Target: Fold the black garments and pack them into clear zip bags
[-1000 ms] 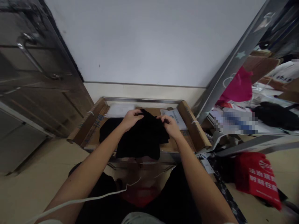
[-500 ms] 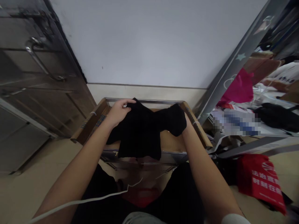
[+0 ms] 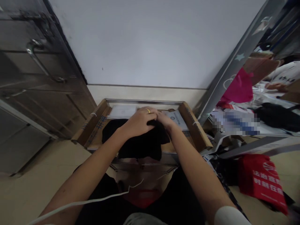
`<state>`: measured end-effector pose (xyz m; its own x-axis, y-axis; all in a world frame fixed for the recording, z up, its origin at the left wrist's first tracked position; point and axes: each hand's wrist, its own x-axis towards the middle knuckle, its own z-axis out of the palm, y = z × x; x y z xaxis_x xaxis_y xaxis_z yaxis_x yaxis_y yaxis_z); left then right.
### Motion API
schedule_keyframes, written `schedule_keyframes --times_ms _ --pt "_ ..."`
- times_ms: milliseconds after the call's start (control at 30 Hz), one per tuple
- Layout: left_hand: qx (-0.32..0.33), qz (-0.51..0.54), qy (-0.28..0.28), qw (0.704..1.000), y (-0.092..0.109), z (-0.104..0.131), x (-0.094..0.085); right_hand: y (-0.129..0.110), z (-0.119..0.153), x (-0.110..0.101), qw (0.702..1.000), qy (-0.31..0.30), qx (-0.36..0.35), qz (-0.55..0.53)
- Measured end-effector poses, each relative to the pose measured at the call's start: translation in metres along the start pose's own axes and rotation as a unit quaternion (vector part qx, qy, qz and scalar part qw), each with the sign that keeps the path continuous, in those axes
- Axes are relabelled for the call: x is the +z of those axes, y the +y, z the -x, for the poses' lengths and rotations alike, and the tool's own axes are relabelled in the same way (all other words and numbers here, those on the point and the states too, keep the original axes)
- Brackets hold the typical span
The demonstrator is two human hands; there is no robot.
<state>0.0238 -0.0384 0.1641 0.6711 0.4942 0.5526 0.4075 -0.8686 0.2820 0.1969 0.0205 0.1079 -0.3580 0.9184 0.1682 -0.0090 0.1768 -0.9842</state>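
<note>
Brought left hand (image 3: pixel 138 123) and right hand (image 3: pixel 164 120) together at frame centre, with left lightly pinching black cloth (image 3: pixel 139 145), so far only bunched; cannot tell right's grip.

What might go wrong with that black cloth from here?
The black cloth hangs over the front edge of the cardboard tray, so it could slip down if let go. The ring on the left hand might snag the fabric. The right hand is close to the printed packet and could nudge it.
</note>
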Motion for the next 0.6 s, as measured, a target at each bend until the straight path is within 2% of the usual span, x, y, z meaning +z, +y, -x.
schedule_keyframes --times_ms 67,133,233,300,333,400,467,533,600 --pt "-0.096 0.031 0.091 0.991 -0.009 0.0 -0.004 0.007 0.012 -0.006 0.997 0.001 0.034 -0.067" --pt "-0.2 0.057 0.19 0.959 -0.018 -0.001 -0.013 0.015 0.028 -0.011 0.99 0.004 0.061 -0.13" --pt "-0.285 0.105 0.275 0.912 -0.031 -0.004 -0.028 0.027 0.049 -0.007 0.987 -0.027 0.056 -0.147" --pt "-0.307 0.122 0.296 0.896 -0.037 -0.007 -0.034 0.035 0.057 0.005 0.995 -0.038 0.039 -0.088" --pt "-0.314 0.124 0.302 0.892 -0.039 -0.009 -0.036 0.039 0.058 0.013 0.998 -0.023 0.03 -0.047" --pt "-0.32 0.123 0.306 0.888 -0.04 -0.011 -0.039 0.048 0.056 0.027 0.998 0.051 0.012 0.034" --pt "-0.323 0.125 0.303 0.888 -0.039 -0.012 -0.044 0.057 0.051 0.034 0.986 0.146 0.007 0.083" --pt "-0.329 0.134 0.301 0.885 -0.037 -0.01 -0.053 0.063 0.046 0.033 0.973 0.213 0.02 0.091" --pt "-0.34 0.152 0.304 0.877 -0.036 -0.005 -0.065 0.061 0.042 0.023 0.964 0.251 0.024 0.079"
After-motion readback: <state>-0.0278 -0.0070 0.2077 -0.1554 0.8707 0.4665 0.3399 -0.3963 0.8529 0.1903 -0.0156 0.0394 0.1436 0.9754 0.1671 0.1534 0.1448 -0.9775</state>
